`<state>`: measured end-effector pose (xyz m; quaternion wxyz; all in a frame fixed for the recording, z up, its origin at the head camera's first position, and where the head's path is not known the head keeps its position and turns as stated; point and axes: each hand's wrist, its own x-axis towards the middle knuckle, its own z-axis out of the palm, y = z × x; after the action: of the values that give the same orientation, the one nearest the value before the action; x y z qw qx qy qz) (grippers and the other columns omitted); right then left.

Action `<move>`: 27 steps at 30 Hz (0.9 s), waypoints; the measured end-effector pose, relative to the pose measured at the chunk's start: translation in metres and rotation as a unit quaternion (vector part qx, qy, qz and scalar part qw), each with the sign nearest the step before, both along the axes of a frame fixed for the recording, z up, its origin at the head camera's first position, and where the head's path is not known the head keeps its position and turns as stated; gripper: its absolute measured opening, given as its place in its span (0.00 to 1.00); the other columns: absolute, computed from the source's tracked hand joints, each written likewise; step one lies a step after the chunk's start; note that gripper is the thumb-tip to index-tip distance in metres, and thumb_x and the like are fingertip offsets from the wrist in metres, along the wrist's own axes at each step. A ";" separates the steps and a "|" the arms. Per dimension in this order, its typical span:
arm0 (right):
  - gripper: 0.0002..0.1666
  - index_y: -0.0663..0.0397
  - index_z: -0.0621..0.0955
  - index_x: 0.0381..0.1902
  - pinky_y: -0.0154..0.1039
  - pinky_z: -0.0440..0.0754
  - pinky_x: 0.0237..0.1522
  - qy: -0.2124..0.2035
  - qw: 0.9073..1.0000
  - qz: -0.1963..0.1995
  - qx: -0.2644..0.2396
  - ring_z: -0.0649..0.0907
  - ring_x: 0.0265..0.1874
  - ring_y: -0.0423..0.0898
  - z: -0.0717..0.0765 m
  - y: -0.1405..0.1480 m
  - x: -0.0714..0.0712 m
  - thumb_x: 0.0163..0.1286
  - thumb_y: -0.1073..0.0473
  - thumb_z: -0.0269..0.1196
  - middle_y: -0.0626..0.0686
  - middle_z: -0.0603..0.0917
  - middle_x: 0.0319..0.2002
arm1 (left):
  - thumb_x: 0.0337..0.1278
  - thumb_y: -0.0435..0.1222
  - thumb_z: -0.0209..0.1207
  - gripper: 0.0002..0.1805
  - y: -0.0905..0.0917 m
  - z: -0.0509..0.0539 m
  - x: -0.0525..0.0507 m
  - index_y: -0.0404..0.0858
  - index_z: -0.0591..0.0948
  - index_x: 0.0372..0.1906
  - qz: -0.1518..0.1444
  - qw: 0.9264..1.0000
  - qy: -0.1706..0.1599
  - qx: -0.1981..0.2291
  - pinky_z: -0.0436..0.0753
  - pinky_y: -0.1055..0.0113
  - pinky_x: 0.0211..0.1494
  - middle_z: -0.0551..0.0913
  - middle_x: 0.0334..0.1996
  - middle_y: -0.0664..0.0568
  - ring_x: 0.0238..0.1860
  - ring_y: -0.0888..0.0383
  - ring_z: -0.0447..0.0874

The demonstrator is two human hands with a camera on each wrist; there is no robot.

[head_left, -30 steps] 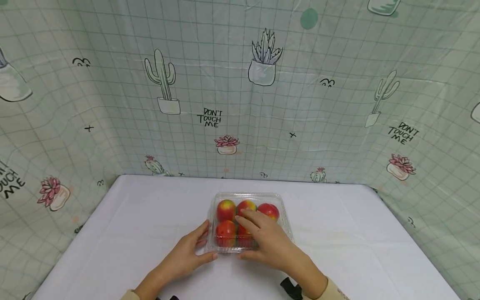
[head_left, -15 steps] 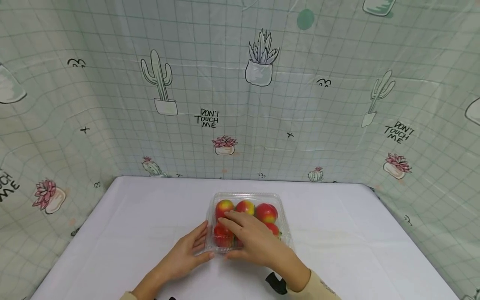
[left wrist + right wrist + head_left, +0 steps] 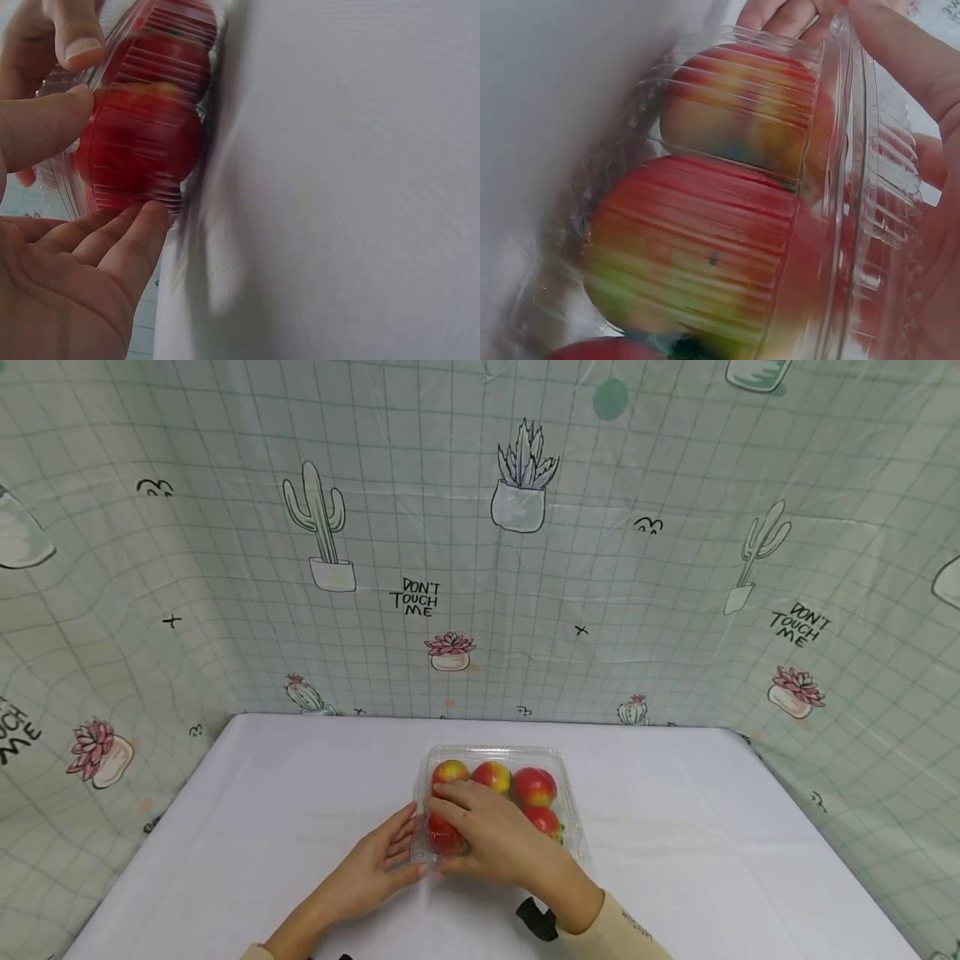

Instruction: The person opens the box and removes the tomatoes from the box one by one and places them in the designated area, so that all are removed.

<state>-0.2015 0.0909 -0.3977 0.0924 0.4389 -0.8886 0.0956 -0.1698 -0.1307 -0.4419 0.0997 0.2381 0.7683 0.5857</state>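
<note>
A clear ribbed plastic clamshell box (image 3: 572,802) sits on the white table, its lid down over several red-and-yellow, apple-like fruits (image 3: 534,786). My left hand (image 3: 369,870) lies along the box's left side, fingers extended against the wall and thumb by the front left corner. Over the lid's left front part spreads my right hand (image 3: 491,833), its thumb at the front rim; it hides some of the fruits. Close up in the right wrist view, two fruits (image 3: 697,232) show through the ribbed wall below the doubled rim (image 3: 840,202).
White cloth covers the table (image 3: 675,827). A cactus-print curtain (image 3: 480,543) surrounds its back and sides. A small black strap piece (image 3: 537,919) shows beneath the right wrist.
My right hand has slid left across the lid towards the front left corner, uncovering fruits on the right. My left hand and the box stay about where they were.
</note>
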 end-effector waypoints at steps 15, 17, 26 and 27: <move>0.43 0.46 0.72 0.66 0.48 0.65 0.67 0.029 1.000 -0.005 -0.003 0.67 0.66 0.49 -0.004 -0.004 0.002 0.55 0.38 0.69 0.51 0.71 0.64 | 0.59 0.36 0.63 0.46 0.000 -0.006 -0.001 0.24 0.48 0.72 0.012 1.000 0.001 -0.016 0.70 0.56 0.63 0.58 0.67 0.25 0.66 0.34 0.62; 0.42 0.46 0.72 0.65 0.48 0.65 0.67 0.030 1.000 -0.007 -0.001 0.67 0.66 0.50 -0.004 -0.004 0.003 0.55 0.38 0.69 0.51 0.72 0.64 | 0.59 0.36 0.63 0.46 0.001 -0.006 -0.001 0.23 0.49 0.72 0.013 1.000 0.002 -0.017 0.70 0.55 0.63 0.59 0.66 0.25 0.65 0.34 0.62; 0.40 0.46 0.73 0.65 0.48 0.67 0.66 0.020 1.000 -0.020 0.006 0.67 0.67 0.51 -0.005 -0.006 0.004 0.57 0.39 0.68 0.51 0.71 0.65 | 0.59 0.37 0.63 0.46 0.001 -0.005 0.000 0.24 0.50 0.72 0.017 1.000 -0.003 -0.016 0.71 0.57 0.63 0.59 0.67 0.26 0.65 0.35 0.63; 0.40 0.46 0.73 0.65 0.48 0.67 0.66 0.022 1.000 -0.020 0.006 0.67 0.67 0.51 -0.005 -0.006 0.004 0.57 0.39 0.68 0.51 0.71 0.65 | 0.59 0.37 0.63 0.45 0.001 -0.005 0.000 0.24 0.50 0.72 0.017 1.000 -0.003 -0.014 0.71 0.56 0.63 0.59 0.66 0.25 0.65 0.34 0.63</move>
<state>-0.1974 0.0845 -0.4028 0.1110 0.4232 -0.8957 0.0793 -0.1702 -0.1300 -0.4472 0.0956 0.2212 0.7804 0.5770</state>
